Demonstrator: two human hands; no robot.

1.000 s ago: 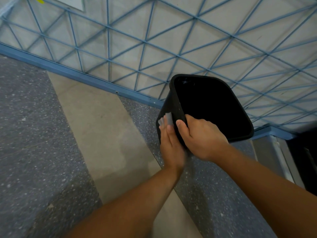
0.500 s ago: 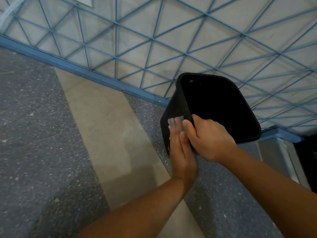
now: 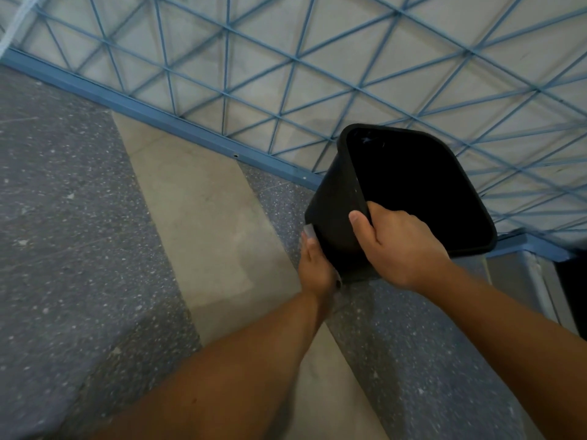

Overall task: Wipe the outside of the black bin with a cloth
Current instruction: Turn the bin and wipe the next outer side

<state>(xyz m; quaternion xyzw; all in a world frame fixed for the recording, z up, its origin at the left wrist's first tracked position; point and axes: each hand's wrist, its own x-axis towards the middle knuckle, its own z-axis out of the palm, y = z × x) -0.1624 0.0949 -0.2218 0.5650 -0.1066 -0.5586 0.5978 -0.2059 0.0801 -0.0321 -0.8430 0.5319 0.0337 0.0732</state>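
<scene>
Black bin (image 3: 336, 217), held tilted above the floor at 3 o'clock: rim gripped by right hand (image 3: 400, 246); cloth (image 3: 308, 231), pressed flat under left hand (image 3: 314, 265), is now shifted lower along the outer wall, so wiping is judged under way.

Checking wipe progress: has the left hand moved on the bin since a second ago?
Yes. The left hand with the cloth has slid from beside the right hand's thumb near the rim down and around the bin's left edge.

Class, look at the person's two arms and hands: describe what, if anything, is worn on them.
Both forearms are bare, with no sleeves in view. The left hand and right hand wear no gloves, and no watch, rings or bracelets are visible. Short, unpainted nail on the right thumb.
</scene>
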